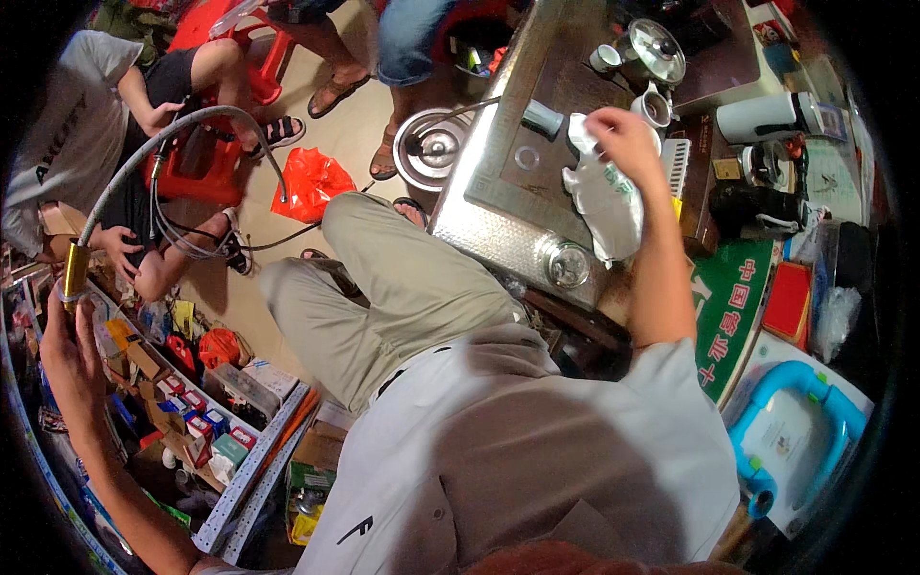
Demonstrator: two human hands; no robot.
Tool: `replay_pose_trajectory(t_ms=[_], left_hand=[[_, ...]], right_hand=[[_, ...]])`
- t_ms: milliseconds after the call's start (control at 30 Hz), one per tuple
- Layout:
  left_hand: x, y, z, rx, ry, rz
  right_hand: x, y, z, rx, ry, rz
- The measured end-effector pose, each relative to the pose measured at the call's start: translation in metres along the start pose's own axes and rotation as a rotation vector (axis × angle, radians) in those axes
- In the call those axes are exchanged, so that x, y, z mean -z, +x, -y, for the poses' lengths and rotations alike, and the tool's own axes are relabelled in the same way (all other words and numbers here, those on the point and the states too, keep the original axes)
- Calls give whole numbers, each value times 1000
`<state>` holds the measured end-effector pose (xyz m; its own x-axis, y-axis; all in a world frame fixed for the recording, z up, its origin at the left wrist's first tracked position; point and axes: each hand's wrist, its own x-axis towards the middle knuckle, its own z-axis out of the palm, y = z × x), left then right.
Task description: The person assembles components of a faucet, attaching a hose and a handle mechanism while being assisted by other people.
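**Hose out to the left, bag out to the right**

Sitting between a tea table (pixel 498 192) and a low shelf of small boxes (pixel 206 422), with both arms spread wide apart.

Gripping the brass end (pixel 75 271) of a braided metal hose (pixel 182 123) in the left hand (pixel 59 335), far out at the left edge of the view. Fingers closing around the fitting and the stretch just under it; clenched, as far as the curved rim of the picture allows telling. Running up from the grip, then arching over to the right and dropping toward a red stool (pixel 206 158), so the long axis is rising away from the left hand and bending across the floor side of the scene. Thin cables (pixel 177 235) hanging under the arch.

Pinching the top of a white plastic bag (pixel 606 196) in the right hand (pixel 623 139), over the table's far side. Bag hanging straight down from the fingers, its bottom just above a round drain cap (pixel 568 265) in the tray. White cup (pixel 655 108) and steel kettle lid (pixel 655 50) lying just beyond the hand.

Keeping hose and bag well apart, with bent knees in khaki trousers (pixel 383 287) between them. Lying nearer the left hand: the hose only. Lying nearer the right: bag and tea things. Another person's hand (pixel 120 247) resting near the hose's lower stretch, apart from it.
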<state>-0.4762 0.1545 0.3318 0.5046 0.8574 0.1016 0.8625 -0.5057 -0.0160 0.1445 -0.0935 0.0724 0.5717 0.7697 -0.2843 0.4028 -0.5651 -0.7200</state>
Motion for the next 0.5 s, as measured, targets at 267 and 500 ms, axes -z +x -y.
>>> replay_pose_trajectory(t_ms=[267, 500], left_hand=[[8, 7, -1, 10, -67, 29], [7, 5, -10, -9, -87, -14]], right_hand=[[-103, 22, -23, 53, -590, -42], [-137, 12, -48, 94, -617, -151]])
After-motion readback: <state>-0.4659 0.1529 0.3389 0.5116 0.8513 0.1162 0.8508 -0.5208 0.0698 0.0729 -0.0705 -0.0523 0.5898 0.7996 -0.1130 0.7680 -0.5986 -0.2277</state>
